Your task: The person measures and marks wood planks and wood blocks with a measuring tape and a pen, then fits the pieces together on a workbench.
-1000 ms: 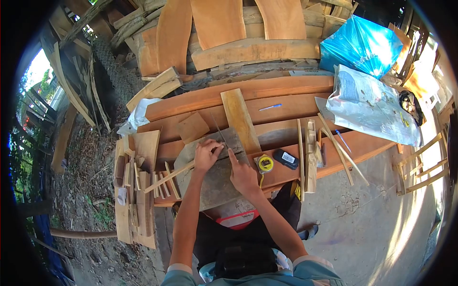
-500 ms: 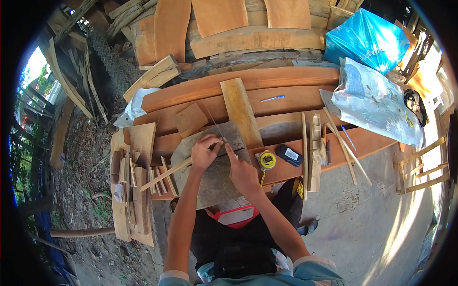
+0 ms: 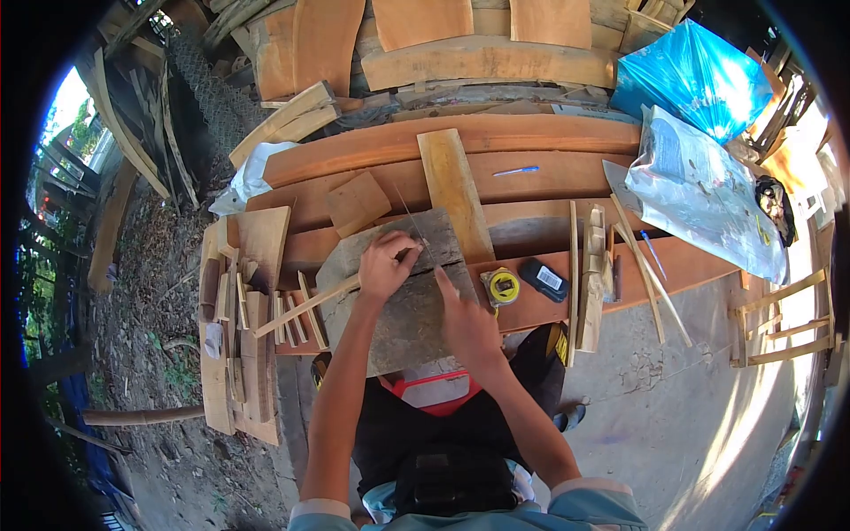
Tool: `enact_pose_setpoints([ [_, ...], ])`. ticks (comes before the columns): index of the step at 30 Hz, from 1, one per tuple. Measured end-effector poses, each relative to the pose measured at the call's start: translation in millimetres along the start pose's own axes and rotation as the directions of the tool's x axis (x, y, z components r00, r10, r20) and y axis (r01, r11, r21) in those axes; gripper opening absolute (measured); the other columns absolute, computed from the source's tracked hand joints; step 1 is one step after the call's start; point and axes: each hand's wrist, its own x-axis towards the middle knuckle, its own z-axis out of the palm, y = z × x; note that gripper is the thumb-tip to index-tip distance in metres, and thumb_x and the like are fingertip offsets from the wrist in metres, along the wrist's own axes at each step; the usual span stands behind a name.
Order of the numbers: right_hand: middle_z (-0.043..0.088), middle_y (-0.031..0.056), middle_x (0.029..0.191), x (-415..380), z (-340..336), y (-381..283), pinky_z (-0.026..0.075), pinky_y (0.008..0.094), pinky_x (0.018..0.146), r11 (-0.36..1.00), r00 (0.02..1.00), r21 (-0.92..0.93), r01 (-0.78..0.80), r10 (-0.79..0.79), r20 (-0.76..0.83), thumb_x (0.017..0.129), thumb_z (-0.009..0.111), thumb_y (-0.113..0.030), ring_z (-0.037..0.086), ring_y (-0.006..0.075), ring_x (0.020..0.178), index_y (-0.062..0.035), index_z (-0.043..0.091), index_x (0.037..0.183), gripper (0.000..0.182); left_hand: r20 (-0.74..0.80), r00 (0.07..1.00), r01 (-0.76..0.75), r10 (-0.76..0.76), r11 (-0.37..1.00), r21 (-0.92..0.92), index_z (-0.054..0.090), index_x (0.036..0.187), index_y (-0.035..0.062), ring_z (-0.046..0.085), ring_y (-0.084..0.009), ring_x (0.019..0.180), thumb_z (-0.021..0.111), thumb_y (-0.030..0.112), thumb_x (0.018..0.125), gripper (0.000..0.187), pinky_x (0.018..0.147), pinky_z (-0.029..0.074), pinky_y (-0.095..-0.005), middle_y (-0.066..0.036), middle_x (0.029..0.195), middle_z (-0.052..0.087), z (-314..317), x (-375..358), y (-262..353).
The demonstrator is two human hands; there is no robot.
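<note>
My left hand point(image 3: 386, 265) is closed on a thin wooden stick point(image 3: 310, 303), pressing it near its end against a worn wooden board point(image 3: 403, 332). The stick slants down to the left past the board's edge. My right hand point(image 3: 471, 329) is closed at the board's right side, its index finger stretched forward along a long thin blade point(image 3: 411, 212). That blade runs forward beside the left fingertips and the stick's end. Its handle is hidden in my right hand, so the exact kind of tool cannot be made out.
A yellow tape measure point(image 3: 503, 287) and a dark box with a white label point(image 3: 543, 279) lie right of the board. Wood strips point(image 3: 637, 274), a blue pen point(image 3: 516, 170) and a plastic sheet point(image 3: 704, 199) lie beyond. Wood offcuts point(image 3: 257, 345) are at left.
My right hand has drawn back toward me and slightly right, with the blade. My left hand still holds the stick on the board. The whole view has shifted slightly.
</note>
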Motion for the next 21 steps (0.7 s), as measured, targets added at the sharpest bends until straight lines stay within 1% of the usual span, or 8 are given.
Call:
enact_pose_setpoints([
  [2,0.061,0.0180,0.071,33.4,16.6,-3.6,0.052,0.0420,0.053,1.000,0.997,0.005,0.026,-0.025,-0.072,0.078,0.052,-0.006,0.063,0.0333,0.060,-0.0187,0.026,0.142,0.070,-0.003,1.000,0.008,-0.008,1.000,0.011,0.065,0.079,0.0109,0.059,-0.0262,0.085,0.066,0.013,0.073,0.006,0.072,0.048,-0.0383,-0.002,0.084,0.063,-0.3,0.6,0.0],
  [5,0.062,0.0195,0.073,32.1,14.2,-12.0,0.052,0.0436,0.054,1.000,0.999,-0.010,-0.004,0.004,-0.039,0.078,0.051,-0.005,0.063,0.0342,0.061,-0.0172,0.027,0.141,0.069,-0.020,1.000,0.011,-0.010,0.999,0.034,0.065,0.078,0.0114,0.059,-0.0259,0.085,0.066,0.014,0.073,0.006,0.075,0.046,-0.0386,-0.002,0.084,0.064,2.5,-1.1,-3.6],
  [8,0.062,0.0201,0.072,-29.3,2.3,-2.1,0.052,0.0445,0.057,0.998,0.999,-0.061,0.007,-0.009,-0.034,0.077,0.051,-0.004,0.063,0.0354,0.062,-0.0152,0.029,0.139,0.067,-0.014,1.000,-0.014,0.014,1.000,0.023,0.065,0.078,0.0123,0.059,-0.0259,0.086,0.066,0.014,0.073,0.005,0.077,0.045,-0.0391,-0.002,0.085,0.064,4.1,-3.6,-5.5],
  [11,0.062,0.0213,0.074,-25.1,-5.7,-8.4,0.052,0.0443,0.058,0.998,1.000,-0.051,-0.022,0.022,0.013,0.077,0.051,-0.004,0.063,0.0351,0.063,-0.0149,0.030,0.139,0.067,-0.033,0.999,-0.041,0.043,0.998,0.042,0.064,0.077,0.0105,0.059,-0.0268,0.084,0.067,0.013,0.074,0.005,0.075,0.046,-0.0387,-0.002,0.085,0.064,1.0,-0.8,-5.1],
  [14,0.062,0.0219,0.076,36.6,16.1,-10.2,0.053,0.0442,0.059,1.000,0.999,-0.005,0.003,-0.004,-0.042,0.076,0.050,-0.002,0.064,0.0350,0.064,-0.0157,0.027,0.141,0.069,-0.019,0.999,-0.032,0.033,0.998,0.053,0.064,0.077,0.0099,0.059,-0.0270,0.083,0.067,0.013,0.074,0.005,0.074,0.046,-0.0385,-0.002,0.084,0.064,1.3,0.7,-4.7],
  [17,0.063,0.0210,0.076,24.4,10.9,-12.4,0.052,0.0447,0.059,1.000,1.000,-0.020,0.007,-0.008,-0.030,0.076,0.050,-0.002,0.064,0.0353,0.065,-0.0139,0.024,0.142,0.071,-0.031,0.999,-0.025,0.027,0.997,0.070,0.064,0.077,0.0103,0.059,-0.0272,0.084,0.066,0.013,0.074,0.005,0.075,0.046,-0.0386,-0.002,0.085,0.063,4.7,-3.6,-5.0],
  [19,0.062,0.0202,0.073,-27.0,15.9,3.0,0.052,0.0449,0.058,0.995,0.982,-0.038,0.096,-0.101,-0.157,0.077,0.050,-0.002,0.063,0.0356,0.065,-0.0116,0.026,0.141,0.069,-0.042,0.999,-0.025,0.028,0.997,0.074,0.064,0.077,0.0103,0.058,-0.0273,0.084,0.066,0.013,0.074,0.005,0.075,0.046,-0.0385,-0.002,0.085,0.063,2.2,-2.3,-5.6],
  [21,0.062,0.0212,0.073,-30.5,14.0,2.5,0.051,0.0457,0.059,0.996,0.986,-0.020,0.084,-0.086,-0.139,0.077,0.050,-0.003,0.063,0.0371,0.067,-0.0109,0.027,0.139,0.067,-0.027,0.999,-0.020,0.022,0.999,0.046,0.064,0.076,0.0101,0.058,-0.0274,0.085,0.067,0.013,0.074,0.005,0.075,0.046,-0.0384,-0.002,0.084,0.064,1.9,-2.9,-4.3],
])
